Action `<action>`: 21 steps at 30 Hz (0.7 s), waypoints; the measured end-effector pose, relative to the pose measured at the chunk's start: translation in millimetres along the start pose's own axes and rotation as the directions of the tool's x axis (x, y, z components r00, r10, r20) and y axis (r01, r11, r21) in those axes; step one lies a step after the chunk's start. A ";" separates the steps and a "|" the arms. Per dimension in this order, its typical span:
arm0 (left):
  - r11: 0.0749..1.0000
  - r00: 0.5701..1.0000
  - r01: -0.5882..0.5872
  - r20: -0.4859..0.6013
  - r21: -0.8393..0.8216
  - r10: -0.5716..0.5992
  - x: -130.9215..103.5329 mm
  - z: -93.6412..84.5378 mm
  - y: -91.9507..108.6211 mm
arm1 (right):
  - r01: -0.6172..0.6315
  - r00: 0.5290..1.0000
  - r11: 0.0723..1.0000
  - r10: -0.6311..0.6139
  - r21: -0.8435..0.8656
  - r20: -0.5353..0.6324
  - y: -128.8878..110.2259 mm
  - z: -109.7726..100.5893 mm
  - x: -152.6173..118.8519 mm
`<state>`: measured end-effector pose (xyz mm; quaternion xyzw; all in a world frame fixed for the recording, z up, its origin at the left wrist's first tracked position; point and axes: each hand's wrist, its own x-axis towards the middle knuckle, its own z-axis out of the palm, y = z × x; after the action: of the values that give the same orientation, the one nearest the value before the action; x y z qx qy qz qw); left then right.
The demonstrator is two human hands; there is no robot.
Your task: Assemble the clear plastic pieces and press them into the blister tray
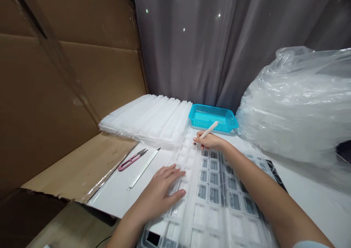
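Clear tray [199,215] needs steadying by the open left hand [164,187], the right hand [211,141] lightly grasping an apparent pen [210,130] at twelve o'clock.

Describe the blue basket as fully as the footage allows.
The blue basket is a shallow, rounded rectangular tray, apparently plastic, with perforated walls and base and a solid-looking rim. It sits upright on the white table before the gray curtain, beside the clear bag. No contents are visible, and no hand grips it.

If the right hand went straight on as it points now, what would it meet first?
The right hand would probably meet the white plastic stack first, though its height is hard to judge.
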<state>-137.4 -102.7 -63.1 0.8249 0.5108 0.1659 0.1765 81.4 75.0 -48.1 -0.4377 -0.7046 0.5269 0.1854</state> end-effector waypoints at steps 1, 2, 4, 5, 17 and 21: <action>1.000 1.000 0.002 -0.002 0.000 -0.002 0.0 -0.2 0.0 | 0.003 1.000 1.000 -0.003 0.002 -0.005 -0.1 0.2 0.0; 1.000 1.000 0.004 -0.003 0.000 -0.004 0.0 -0.3 -0.1 | 0.007 1.000 1.000 -0.007 0.004 -0.008 -0.3 0.2 -0.1; 1.000 1.000 0.008 -0.004 0.000 -0.008 0.1 -0.3 -0.4 | 0.013 1.000 1.000 -0.013 0.002 -0.006 -0.9 -0.3 -0.5; 1.000 1.000 0.006 -0.006 0.000 -0.006 0.1 -0.2 -0.6 | 0.015 1.000 1.000 -0.015 -0.004 -0.004 -1.2 -0.7 -0.7; 1.000 1.000 0.020 0.014 0.004 -0.020 0.9 0.0 0.1 | 0.061 0.996 0.984 -0.071 -0.166 -0.055 -5.4 -2.4 -3.6; 1.000 1.000 0.020 0.010 0.009 -0.021 0.3 0.1 0.1 | 0.078 0.997 0.980 -0.080 -0.183 -0.002 0.1 -3.8 -1.2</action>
<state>-137.2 -102.4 -63.1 0.8212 0.5190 0.1577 0.1771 84.9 76.2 -46.6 -0.4270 -0.7658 0.4503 0.1688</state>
